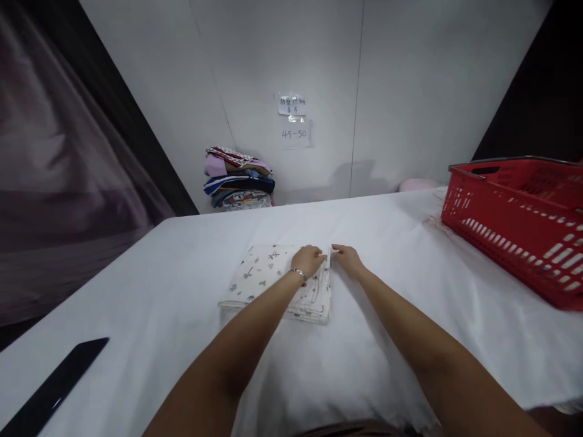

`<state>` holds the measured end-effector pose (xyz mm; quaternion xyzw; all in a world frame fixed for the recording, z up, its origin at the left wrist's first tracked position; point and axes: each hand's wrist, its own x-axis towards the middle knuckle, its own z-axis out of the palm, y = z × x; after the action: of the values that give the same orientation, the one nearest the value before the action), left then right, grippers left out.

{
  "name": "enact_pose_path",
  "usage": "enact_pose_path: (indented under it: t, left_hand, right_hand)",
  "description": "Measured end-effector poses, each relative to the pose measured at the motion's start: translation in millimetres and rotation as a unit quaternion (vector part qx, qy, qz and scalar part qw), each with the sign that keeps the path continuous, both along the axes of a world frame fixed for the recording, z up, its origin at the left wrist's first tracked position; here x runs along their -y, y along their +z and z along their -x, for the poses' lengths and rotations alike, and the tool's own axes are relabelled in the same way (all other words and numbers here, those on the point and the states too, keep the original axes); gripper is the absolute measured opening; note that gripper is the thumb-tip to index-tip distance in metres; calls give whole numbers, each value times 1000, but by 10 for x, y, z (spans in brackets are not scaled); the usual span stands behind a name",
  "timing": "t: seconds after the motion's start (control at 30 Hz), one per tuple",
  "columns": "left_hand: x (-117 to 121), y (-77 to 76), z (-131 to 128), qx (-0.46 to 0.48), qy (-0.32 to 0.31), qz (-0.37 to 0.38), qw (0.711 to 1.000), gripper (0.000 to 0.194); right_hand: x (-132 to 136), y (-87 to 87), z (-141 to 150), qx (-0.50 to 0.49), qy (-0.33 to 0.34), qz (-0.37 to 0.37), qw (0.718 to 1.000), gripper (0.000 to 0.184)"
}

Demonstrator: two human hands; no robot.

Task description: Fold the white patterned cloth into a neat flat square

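A white cloth with a small leaf and palm print lies folded in several layers on the white-covered table. Over its right part, my left hand has its fingers closed on the layers near the far right corner. A bracelet circles that wrist. My right hand is just beyond the cloth's right edge, thumb and forefinger pinching the edge at the same corner. The layered edges show along the right side, and the fold runs along the left.
A red plastic basket stands at the right. Folded clothes are stacked at the back by the wall, below two paper signs. A dark flat object lies at the front left. A curtain hangs on the left.
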<state>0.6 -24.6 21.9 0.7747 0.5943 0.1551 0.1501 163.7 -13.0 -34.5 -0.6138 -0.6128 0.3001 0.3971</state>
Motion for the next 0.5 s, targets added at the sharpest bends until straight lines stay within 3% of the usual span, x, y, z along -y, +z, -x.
enact_pose_path:
  t: [0.1,0.23,0.37,0.5]
  left_hand:
    - [-79,-34,-227,-22,44,24,998,34]
    - [-222,-67,-302,-59,80,55,994,29]
    - [-268,-70,-311,-82,81,69,991,24]
    - [-240,-44,-370,-116,60,30,991,30]
  right_hand:
    - [-102,-38,-26,14,14,3,1000,33]
    - [-177,-72,-32,29,35,-4,999,29]
    - [-159,-75,-7,50,17,-8,999,23]
    - [-113,-68,5,85,1,-21,996,19]
